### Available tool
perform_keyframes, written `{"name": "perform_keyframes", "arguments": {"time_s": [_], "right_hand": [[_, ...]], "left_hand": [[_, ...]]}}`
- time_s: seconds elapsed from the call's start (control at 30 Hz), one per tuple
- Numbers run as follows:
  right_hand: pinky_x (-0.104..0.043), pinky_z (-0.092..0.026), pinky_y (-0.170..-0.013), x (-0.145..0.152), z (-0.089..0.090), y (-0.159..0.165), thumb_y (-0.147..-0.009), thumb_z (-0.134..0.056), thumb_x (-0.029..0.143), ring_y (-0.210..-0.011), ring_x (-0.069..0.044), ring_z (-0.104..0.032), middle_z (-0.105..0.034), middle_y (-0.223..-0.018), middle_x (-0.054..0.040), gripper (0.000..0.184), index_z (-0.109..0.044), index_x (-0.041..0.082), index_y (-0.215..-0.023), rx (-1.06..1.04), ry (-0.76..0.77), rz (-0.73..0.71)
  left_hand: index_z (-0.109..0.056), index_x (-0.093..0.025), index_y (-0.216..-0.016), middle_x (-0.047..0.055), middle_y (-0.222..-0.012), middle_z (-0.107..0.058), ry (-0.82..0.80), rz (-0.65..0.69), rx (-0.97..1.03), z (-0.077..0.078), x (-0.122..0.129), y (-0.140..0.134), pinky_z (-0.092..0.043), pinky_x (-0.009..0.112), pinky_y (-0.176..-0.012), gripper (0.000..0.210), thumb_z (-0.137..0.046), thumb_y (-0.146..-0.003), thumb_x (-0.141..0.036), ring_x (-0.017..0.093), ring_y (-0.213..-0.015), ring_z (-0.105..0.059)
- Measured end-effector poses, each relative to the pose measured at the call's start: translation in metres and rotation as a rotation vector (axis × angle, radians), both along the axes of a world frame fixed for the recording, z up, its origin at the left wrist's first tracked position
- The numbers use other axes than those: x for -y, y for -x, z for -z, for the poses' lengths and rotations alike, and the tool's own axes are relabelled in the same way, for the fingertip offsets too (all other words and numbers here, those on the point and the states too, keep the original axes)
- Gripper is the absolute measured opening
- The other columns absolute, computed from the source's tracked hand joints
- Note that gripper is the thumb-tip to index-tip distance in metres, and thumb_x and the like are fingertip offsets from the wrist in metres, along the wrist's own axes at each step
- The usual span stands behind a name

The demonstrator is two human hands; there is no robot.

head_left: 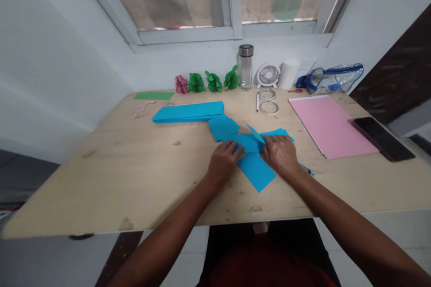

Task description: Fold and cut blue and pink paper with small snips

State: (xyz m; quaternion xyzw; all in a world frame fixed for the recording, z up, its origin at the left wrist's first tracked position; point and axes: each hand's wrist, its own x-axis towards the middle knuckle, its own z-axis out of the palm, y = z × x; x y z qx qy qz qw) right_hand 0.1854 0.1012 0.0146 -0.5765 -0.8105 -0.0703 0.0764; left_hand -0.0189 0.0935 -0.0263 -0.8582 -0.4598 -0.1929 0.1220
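Note:
A blue paper strip [247,142] lies across the middle of the table between my hands. My left hand [222,161] grips its left end, fingers on top and thumb at the near edge. Over at the other end, my right hand [281,151] is closed on the strip, where a blue flap [256,133] stands up beside the fingers. Just below lies a separate blue paper square [257,172], turned at an angle. Beyond my left fingers is a loose pile of blue paper pieces [222,128]. More blue paper [276,133] shows behind my right hand.
Long blue strips [188,112] are stacked at back left, near a green strip [154,96]. Along the wall stand green paper shapes [214,81], a glass bottle [246,69] and a small fan [268,75]. Tape rolls [269,108], pink paper [332,128], a phone [383,139] and a cutter [307,169] lie rightward.

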Motion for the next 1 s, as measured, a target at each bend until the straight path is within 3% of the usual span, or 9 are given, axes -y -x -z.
{"name": "perform_keyframes", "arguments": {"time_s": [0.23, 0.53, 0.83, 1.0], "right_hand": [[-0.034, -0.031, -0.071, -0.003, 0.001, 0.005, -0.091, -0.038, 0.026, -0.085, -0.025, -0.059, -0.069, -0.094, -0.0129, 0.030, -0.065, 0.014, -0.096, -0.029, 0.017, 0.067], [-0.031, -0.037, -0.067, -0.006, 0.008, 0.017, -0.096, -0.029, 0.034, -0.089, -0.024, -0.059, -0.067, -0.095, -0.0126, 0.041, -0.066, 0.016, -0.090, -0.053, 0.077, 0.147], [-0.038, -0.037, -0.083, 0.005, 0.006, 0.020, -0.091, -0.042, 0.047, -0.105, -0.030, -0.049, -0.060, -0.116, -0.0162, 0.043, -0.059, 0.014, -0.113, 0.000, 0.142, -0.044], [-0.043, -0.036, -0.081, 0.011, 0.009, 0.021, -0.093, -0.038, 0.048, -0.105, -0.033, -0.047, -0.057, -0.120, -0.0195, 0.048, -0.058, 0.011, -0.115, 0.065, 0.091, -0.106]], "left_hand": [[-0.062, -0.020, -0.107, 0.014, -0.112, -0.063, 0.008, -0.078, 0.005, 0.005, 0.005, 0.008, -0.048, 0.043, -0.086, 0.022, -0.048, -0.090, -0.019, 0.027, -0.104, -0.059], [-0.064, -0.018, -0.102, 0.012, -0.107, -0.065, 0.029, -0.061, 0.008, 0.008, 0.004, 0.008, -0.048, 0.042, -0.089, 0.019, -0.049, -0.089, -0.016, 0.026, -0.106, -0.058], [-0.066, -0.017, -0.098, 0.012, -0.104, -0.067, 0.048, -0.045, 0.063, 0.008, 0.003, 0.011, -0.048, 0.041, -0.091, 0.020, -0.049, -0.088, -0.015, 0.026, -0.104, -0.060], [-0.061, -0.016, -0.110, 0.014, -0.112, -0.065, 0.005, -0.179, 0.231, -0.003, 0.004, 0.014, -0.047, 0.042, -0.093, 0.030, -0.039, -0.090, -0.016, 0.025, -0.109, -0.058]]}}
